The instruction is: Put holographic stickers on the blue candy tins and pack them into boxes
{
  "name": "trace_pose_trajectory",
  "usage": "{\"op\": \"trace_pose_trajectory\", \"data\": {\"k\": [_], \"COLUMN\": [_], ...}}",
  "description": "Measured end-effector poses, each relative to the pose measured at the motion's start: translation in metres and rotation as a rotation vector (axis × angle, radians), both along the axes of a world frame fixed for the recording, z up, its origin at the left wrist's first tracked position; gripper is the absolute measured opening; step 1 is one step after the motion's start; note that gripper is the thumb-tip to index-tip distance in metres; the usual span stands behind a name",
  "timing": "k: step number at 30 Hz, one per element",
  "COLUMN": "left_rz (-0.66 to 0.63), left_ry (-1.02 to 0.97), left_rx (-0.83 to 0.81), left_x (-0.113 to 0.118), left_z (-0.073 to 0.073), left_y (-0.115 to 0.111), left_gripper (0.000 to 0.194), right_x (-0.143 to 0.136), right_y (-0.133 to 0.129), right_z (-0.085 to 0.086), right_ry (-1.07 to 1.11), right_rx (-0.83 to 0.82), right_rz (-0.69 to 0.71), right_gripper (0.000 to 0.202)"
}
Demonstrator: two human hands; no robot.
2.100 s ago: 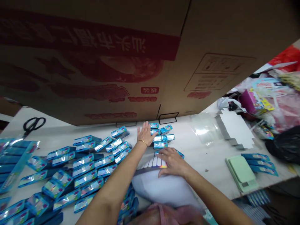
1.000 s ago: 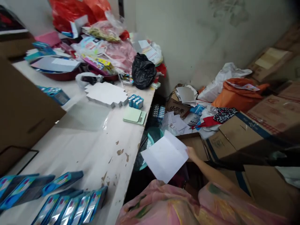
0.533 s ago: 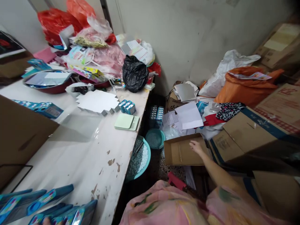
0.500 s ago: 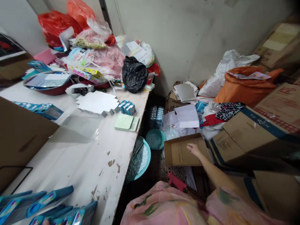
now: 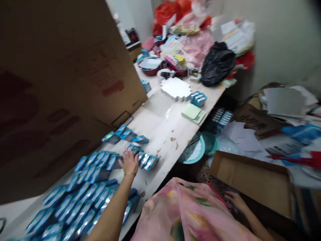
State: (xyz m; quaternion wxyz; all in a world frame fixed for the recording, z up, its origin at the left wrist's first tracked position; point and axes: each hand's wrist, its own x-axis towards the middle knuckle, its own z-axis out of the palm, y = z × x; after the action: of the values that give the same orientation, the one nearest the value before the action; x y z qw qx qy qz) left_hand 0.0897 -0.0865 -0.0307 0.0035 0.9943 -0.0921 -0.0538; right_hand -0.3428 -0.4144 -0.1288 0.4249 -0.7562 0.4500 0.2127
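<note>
My left hand [image 5: 129,163] reaches over the table with its fingers spread, lying against a short row of small blue boxes [image 5: 143,157]. Many more blue boxes [image 5: 86,192] stand in rows to its left and below it, partly covered by my forearm. Low on the right, beside my lap, my right hand [image 5: 235,201] is near the front side of an open cardboard box [image 5: 253,177]. Its fingers are blurred and partly in shadow, so I cannot make out whether they hold anything.
A big carton [image 5: 75,83] stands along the table's left side. Farther back are a pale green scale [image 5: 193,113], a white stack [image 5: 177,87] and a black bag [image 5: 218,63]. A teal basin [image 5: 202,147] with small pale pieces sits below the table edge.
The view has swung left, bringing the blue boxes into the middle. My left hand now shows among them. My right hand has drawn back from inside the cardboard box toward my lap.
</note>
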Motion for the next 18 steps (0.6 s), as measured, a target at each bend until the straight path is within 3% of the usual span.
{"op": "trace_pose_trajectory", "data": {"k": [2, 5, 9, 12, 15, 18], "left_rz": [0.040, -0.031, -0.141, -0.139, -0.137, -0.131], "left_ry": [-0.017, -0.017, 0.057, 0.069, 0.046, 0.020], "left_rx": [-0.015, -0.024, -0.044, -0.054, -0.049, -0.033], "left_x": [0.005, 0.002, -0.008, -0.009, -0.009, -0.017], "left_z": [-0.005, -0.008, -0.012, -0.015, -0.017, -0.021], "left_y": [0.002, -0.009, -0.038, -0.047, -0.030, 0.011], "left_gripper": [0.059, 0.066, 0.085, 0.086, 0.080, 0.077], "right_x": [0.004, 0.022, 0.065, 0.102, 0.130, 0.143], "right_y": [0.001, 0.004, 0.007, 0.011, 0.016, 0.023], "right_z": [-0.006, -0.007, -0.003, -0.001, 0.000, 0.000], "right_ry": [0.023, 0.042, -0.008, -0.034, -0.039, -0.027], "right_rx": [0.056, 0.062, 0.030, -0.003, -0.028, -0.017], "right_rz": [0.028, 0.069, 0.137, 0.223, 0.321, 0.395], "right_gripper": [0.039, 0.041, 0.040, 0.043, 0.048, 0.048]}}
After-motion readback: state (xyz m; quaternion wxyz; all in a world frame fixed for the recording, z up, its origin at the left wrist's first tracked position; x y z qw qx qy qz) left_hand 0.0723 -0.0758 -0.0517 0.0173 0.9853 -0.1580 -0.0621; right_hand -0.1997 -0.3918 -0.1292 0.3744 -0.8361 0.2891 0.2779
